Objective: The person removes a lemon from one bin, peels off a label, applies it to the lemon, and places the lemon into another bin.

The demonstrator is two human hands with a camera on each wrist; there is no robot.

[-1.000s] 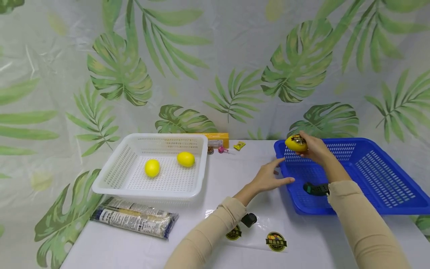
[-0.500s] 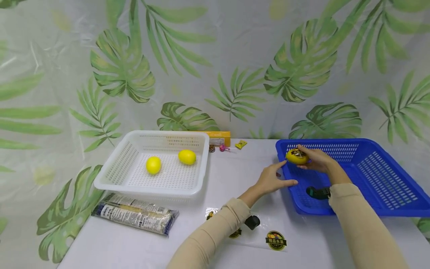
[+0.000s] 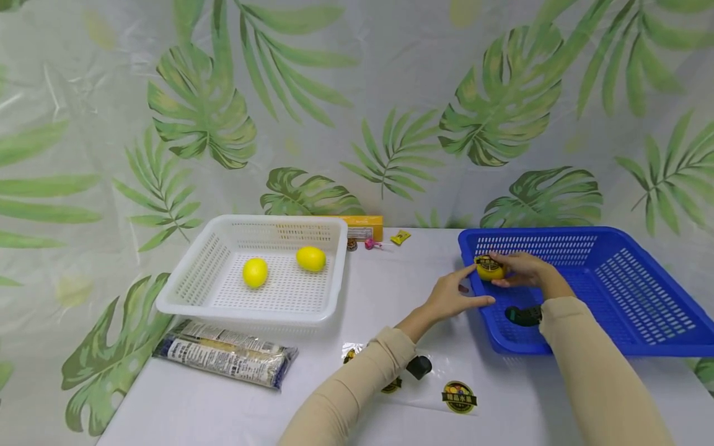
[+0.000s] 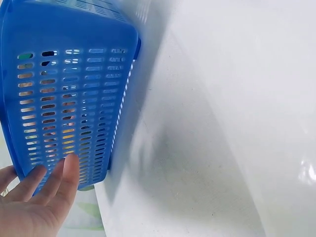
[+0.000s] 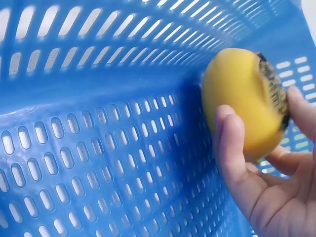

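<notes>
My right hand (image 3: 521, 269) holds a yellow lemon (image 3: 489, 268) inside the blue basket (image 3: 591, 347), close to its far left corner. In the right wrist view the fingers and thumb pinch the lemon (image 5: 242, 101) beside the slotted wall, with a black label facing the thumb side. At the basket's left side is my left hand (image 3: 453, 297), its index finger reaching to the rim and its thumb stretched over it. The left wrist view has the straight fingers (image 4: 61, 185) up against the outer wall. Two more lemons, one (image 3: 255, 273) and another (image 3: 310, 259), lie apart in the white basket (image 3: 251, 317).
Below the white basket lies a long printed plastic packet (image 3: 223, 356). A clear sheet with round black fruit stickers (image 3: 459, 397) is on the table, partly under the left sleeve. At the back are an orange box (image 3: 368, 228), a pink lollipop (image 3: 370, 243) and a yellow wrapped candy (image 3: 400, 237).
My right hand has lowered the lemon from above the blue basket's far rim into its left corner, turning the label forward. The left hand stays at the rim.
</notes>
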